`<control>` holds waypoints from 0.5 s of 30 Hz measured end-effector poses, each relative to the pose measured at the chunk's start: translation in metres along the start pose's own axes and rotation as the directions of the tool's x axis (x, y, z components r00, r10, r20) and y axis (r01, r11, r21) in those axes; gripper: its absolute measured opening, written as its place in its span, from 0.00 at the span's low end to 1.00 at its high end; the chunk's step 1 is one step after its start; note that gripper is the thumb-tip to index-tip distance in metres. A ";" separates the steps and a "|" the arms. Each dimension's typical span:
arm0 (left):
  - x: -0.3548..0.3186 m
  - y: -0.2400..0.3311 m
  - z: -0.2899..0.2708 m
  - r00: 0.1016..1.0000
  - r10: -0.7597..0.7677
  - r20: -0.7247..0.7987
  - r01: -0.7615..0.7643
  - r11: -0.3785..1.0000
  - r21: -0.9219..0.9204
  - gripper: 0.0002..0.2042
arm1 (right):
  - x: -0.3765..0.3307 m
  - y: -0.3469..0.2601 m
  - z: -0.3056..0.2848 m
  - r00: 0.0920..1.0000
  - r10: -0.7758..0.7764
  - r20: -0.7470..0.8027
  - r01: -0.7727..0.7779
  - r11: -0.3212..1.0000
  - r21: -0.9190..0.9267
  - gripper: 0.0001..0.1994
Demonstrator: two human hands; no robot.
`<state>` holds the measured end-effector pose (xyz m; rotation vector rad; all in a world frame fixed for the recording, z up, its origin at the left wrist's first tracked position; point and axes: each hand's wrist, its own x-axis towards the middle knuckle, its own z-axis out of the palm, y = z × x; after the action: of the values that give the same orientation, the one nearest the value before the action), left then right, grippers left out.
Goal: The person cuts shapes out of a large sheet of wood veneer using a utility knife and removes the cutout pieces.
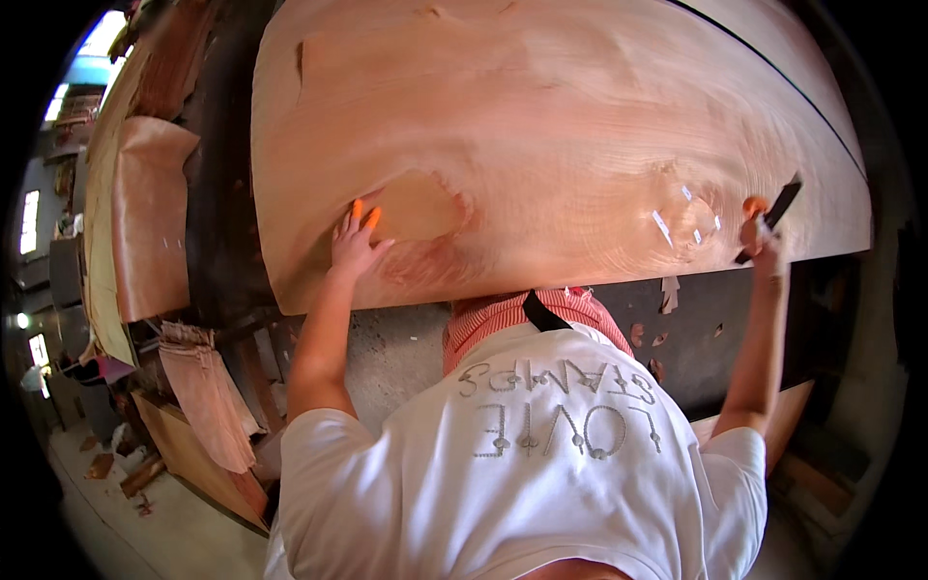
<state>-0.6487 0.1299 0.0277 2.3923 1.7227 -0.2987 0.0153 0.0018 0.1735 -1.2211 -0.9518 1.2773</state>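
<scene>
A wide sheet of pinkish-brown wood veneer (541, 145) spreads in front of me. My left hand (356, 246) lies on it with fingers spread and orange covers on two fingertips. Just to the right of those fingers is a pale oval patch or opening (418, 205) with a ragged edge. Over the sheet's right part, my right hand (762, 232) is closed around a dark, flat, knife-like tool (785, 201); an orange cover shows on that hand too. Its exact kind is not clear. Several small white tape strips (662, 228) stick around a second patch, left of my right hand.
A curled veneer piece (153, 217) stands at the left, above hanging veneer scraps (208, 387). A wooden board (198, 459) leans at lower left. A dark strip (773, 68) crosses the sheet's far right. Small scraps (669, 293) lie beyond the near edge.
</scene>
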 end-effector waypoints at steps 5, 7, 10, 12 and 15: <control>-0.006 0.007 0.016 0.989 -0.023 -0.149 0.006 0.993 -0.115 0.31 | -0.012 0.077 0.150 0.969 0.226 -0.098 -0.193 0.945 0.263 0.10; -0.005 0.006 0.022 0.972 -0.029 -0.232 -0.010 0.987 -0.162 0.30 | -0.007 0.099 0.198 0.951 0.288 0.113 -0.309 0.909 0.280 0.09; -0.006 0.007 0.026 0.950 -0.038 -0.310 -0.023 0.981 -0.191 0.29 | 0.007 0.125 0.271 0.839 0.474 0.268 -0.540 0.787 0.297 0.10; -0.009 0.002 0.029 0.945 -0.044 -0.325 -0.016 0.983 -0.182 0.29 | 0.017 0.133 0.312 0.770 0.547 0.330 -0.608 0.786 0.116 0.16; -0.007 -0.001 0.036 0.929 -0.062 -0.364 -0.016 0.978 -0.207 0.29 | 0.033 0.155 0.350 0.656 0.574 0.489 -0.685 0.725 0.067 0.17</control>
<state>-0.6541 0.1141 -0.0053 2.3851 1.8224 0.3375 -0.3508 0.0612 0.0710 -1.1202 -0.6326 2.2505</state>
